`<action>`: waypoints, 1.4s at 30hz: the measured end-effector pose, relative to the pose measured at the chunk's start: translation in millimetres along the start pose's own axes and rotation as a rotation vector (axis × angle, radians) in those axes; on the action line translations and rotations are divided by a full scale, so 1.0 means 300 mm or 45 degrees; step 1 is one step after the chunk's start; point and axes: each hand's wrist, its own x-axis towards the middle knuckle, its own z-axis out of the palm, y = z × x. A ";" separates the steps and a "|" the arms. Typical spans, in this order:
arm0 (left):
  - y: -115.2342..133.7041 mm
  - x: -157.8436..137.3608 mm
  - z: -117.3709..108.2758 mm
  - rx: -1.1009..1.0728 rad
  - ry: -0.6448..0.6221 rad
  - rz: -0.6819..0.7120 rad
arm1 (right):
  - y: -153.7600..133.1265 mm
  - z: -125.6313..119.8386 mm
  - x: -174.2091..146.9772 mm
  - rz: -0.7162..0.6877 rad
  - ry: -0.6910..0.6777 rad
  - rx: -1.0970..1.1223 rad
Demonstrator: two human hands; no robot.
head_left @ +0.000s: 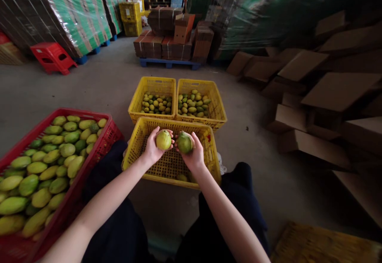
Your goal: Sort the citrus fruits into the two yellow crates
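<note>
My left hand (153, 147) is closed around a yellow-green lemon (163, 140). Close beside it, my right hand (195, 153) grips a darker green lemon (185, 143). Both fruits are held above the near yellow crate (140, 135), between my knees. A few lemons (182, 177) lie at the near right of that crate's floor, partly hidden by my right wrist. To my left, a red crate (110, 129) is heaped with many yellow and green lemons (53, 155).
Two more yellow crates (152, 80) (203, 83) stand just beyond, each part-filled with lemons. Flattened and open cardboard boxes (310, 143) are piled at the right. A red stool (53, 56) stands far left; stacked cartons rest on a blue pallet (170, 63) ahead.
</note>
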 end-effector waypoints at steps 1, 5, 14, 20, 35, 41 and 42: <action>-0.003 0.001 0.000 -0.038 0.027 -0.008 | 0.003 0.002 -0.002 -0.018 0.008 -0.019; -0.026 0.013 0.002 -0.251 0.187 -0.023 | 0.014 0.001 -0.008 -0.295 0.069 -0.230; -0.084 -0.007 -0.006 -0.289 -0.001 -0.100 | 0.043 -0.015 -0.030 -0.693 -0.031 -1.144; -0.093 0.014 -0.030 -0.265 0.069 -0.108 | 0.095 -0.002 -0.060 -0.900 -0.252 -1.628; 0.001 0.030 -0.006 0.793 0.023 0.818 | -0.018 -0.009 -0.083 -1.094 0.011 -1.394; -0.006 0.007 -0.006 0.942 -0.049 0.986 | 0.023 -0.008 -0.081 -1.194 -0.044 -1.488; -0.006 0.008 -0.008 0.939 -0.061 0.989 | 0.026 -0.007 -0.080 -1.212 -0.037 -1.503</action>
